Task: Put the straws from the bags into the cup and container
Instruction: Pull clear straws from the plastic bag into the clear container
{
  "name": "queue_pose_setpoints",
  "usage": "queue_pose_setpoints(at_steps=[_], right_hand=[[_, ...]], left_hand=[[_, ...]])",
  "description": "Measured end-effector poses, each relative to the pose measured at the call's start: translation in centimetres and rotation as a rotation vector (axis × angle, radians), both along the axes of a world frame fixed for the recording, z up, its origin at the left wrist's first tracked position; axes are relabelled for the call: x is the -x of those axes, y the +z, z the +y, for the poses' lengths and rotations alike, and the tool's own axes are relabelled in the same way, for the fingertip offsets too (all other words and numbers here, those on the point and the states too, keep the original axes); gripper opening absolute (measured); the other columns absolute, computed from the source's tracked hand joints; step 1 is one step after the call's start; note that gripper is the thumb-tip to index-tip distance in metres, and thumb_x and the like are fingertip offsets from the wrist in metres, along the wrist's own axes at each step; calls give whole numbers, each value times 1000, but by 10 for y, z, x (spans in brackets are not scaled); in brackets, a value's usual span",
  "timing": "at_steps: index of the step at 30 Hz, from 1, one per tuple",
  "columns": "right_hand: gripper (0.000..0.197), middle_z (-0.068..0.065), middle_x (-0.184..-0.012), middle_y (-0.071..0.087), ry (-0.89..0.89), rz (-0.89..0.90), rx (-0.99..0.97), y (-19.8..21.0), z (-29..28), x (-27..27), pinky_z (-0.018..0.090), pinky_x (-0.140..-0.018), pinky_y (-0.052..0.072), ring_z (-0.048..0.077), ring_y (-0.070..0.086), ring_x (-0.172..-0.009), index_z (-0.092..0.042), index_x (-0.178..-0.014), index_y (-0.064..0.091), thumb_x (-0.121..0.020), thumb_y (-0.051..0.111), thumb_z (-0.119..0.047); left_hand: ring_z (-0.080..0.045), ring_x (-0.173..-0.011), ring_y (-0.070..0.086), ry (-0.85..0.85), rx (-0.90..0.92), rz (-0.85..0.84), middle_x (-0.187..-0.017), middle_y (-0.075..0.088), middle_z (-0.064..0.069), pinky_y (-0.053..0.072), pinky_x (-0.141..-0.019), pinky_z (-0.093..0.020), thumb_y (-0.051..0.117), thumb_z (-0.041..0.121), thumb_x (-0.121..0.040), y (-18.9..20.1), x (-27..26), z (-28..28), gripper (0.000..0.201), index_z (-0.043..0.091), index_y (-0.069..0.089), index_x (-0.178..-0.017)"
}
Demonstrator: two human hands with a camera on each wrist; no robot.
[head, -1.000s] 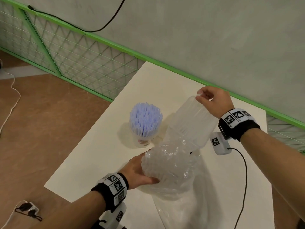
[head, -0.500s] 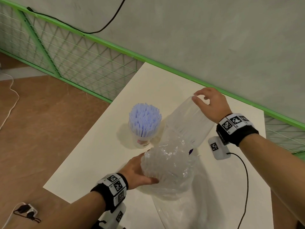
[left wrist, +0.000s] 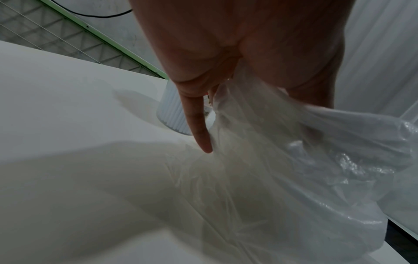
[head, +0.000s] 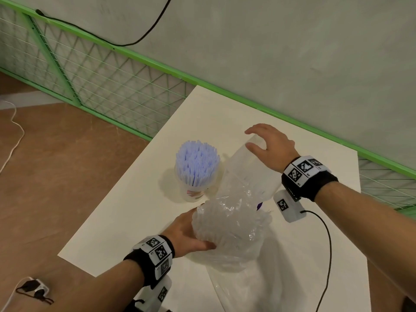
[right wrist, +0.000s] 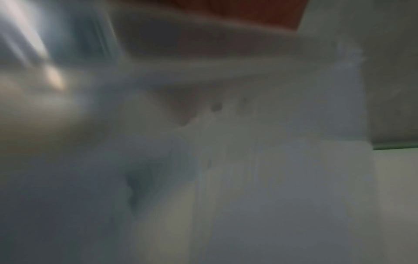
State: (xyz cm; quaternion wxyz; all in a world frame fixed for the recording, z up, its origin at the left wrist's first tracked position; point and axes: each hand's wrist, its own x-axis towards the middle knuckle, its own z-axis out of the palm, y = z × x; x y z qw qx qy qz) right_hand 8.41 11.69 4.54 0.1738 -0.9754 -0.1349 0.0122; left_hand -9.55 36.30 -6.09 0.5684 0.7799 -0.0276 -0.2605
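Head view, one lot. Desk [head: 225, 113], pale, running from centre frame to lower right. Cup [head: 194, 194], left of centre, upright, packed full with blue-white straws [head: 197, 162] standing on end. Bag [head: 234, 224], clear thin plastic, at centre, crumpled over a bundle of clear straws whose ribbed ends show at its lower end; upper end slants up and right, flat and smooth. The container is not clearly made out; a purple bit shows behind the bag, identity uncertain. Handling, as judged: bag light, soft, slippery, prone to crumple and slide off its load; straws light, stiff along their length, easily crushed and quick to scatter once loose; best held round the bundle through the film, with the other hand on the bag's far end. Left hand [head: 189, 235], lower centre: fingers curled round the lower, bunched end of the bag, grasping it; left wrist view confirms film gathered against the palm, one finger [left wrist: 199, 128] extended along it toward the desk. Right hand [head: 270, 147], right of centre: fingers spread and released, arched over the bag's upper end, fingertips at or just off the film, contact uncertain. Right wrist view blurred, no use.
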Motion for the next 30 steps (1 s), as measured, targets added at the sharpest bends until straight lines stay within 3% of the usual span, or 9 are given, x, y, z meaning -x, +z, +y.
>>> queue_pose_setpoints(at_steps=[2, 5, 10, 15, 18, 20, 23, 26, 30], right_hand=[[40, -9, -145, 42, 4, -22, -23, -7, -9, -6, 57, -100, 41, 19, 44, -131, -42, -131, 46, -93, 58, -42], [58, -4, -148, 42, -20, 39, 53, -10, -17, -11, 46, -106, 41, 20, 43, -133, -35, -140, 41, -89, 63, -49], [51, -4, -148, 48, -102, 7, 98, -10, -20, -11, 41, -105, 41, 25, 48, -131, -33, -146, 40, -98, 50, -47], [62, -11, -163, 16, 14, 50, 337, -9, -19, -6, 48, -116, 22, 18, 13, -150, -29, -156, 14, -101, 30, -53], [60, -12, -164, 7, 6, 44, 241, 10, -20, 4, 49, -118, 7, 18, -1, -151, -28, -156, 10, -103, 27, -50], [50, -4, -160, 26, -8, -50, 33, 26, -20, 22, 45, -119, 18, 20, 20, -148, -23, -153, 27, -104, 36, -30], [48, 0, -117, 68, -26, -66, -317, 47, -19, 70, 38, -97, 48, 15, 63, -105, -16, -123, 62, -88, 41, 9], [51, -4, -98, 71, -12, 3, -424, 53, -22, 130, 30, -84, 53, 10, 66, -89, -14, -106, 68, -71, 41, 9], [66, -16, -124, 56, -10, 190, -413, 31, -23, 193, 21, -92, 47, 9, 56, -115, -30, -129, 52, -68, 58, -7]], left_hand=[[5, -105, 63, 1, 1, 0, -109, 68, 27, 49, -95, -24, 92, 29, -63, 0, 0, 0, 65, 47, 57, -114], [6, -104, 63, 0, 5, -4, -109, 68, 28, 50, -95, -24, 92, 29, -63, 0, 0, 0, 63, 51, 57, -111], [3, -106, 64, 1, 6, 1, -110, 69, 25, 51, -99, -32, 92, 34, -61, -2, 0, 0, 65, 49, 58, -115], [4, -107, 63, 8, 6, -8, -110, 68, 27, 50, -100, -33, 92, 36, -60, -2, 0, 0, 67, 54, 57, -113], [5, -106, 63, 8, 25, -14, -110, 68, 27, 51, -98, -29, 92, 31, -62, -2, -1, 0, 65, 54, 57, -111], [4, -107, 63, 8, 37, -12, -112, 68, 25, 50, -98, -28, 92, 31, -62, -3, -2, 0, 66, 48, 57, -115], [4, -107, 63, 13, 57, -4, -113, 69, 23, 50, -94, -22, 94, 31, -61, -5, -1, 1, 71, 39, 58, -121], [8, -102, 63, 28, 68, 7, -108, 69, 28, 48, -82, -8, 94, 20, -61, -5, -1, 1, 67, 38, 58, -115], [11, -94, 65, 47, 82, 9, -99, 69, 32, 48, -75, -4, 94, 13, -61, -4, -1, 1, 60, 38, 61, -105]])
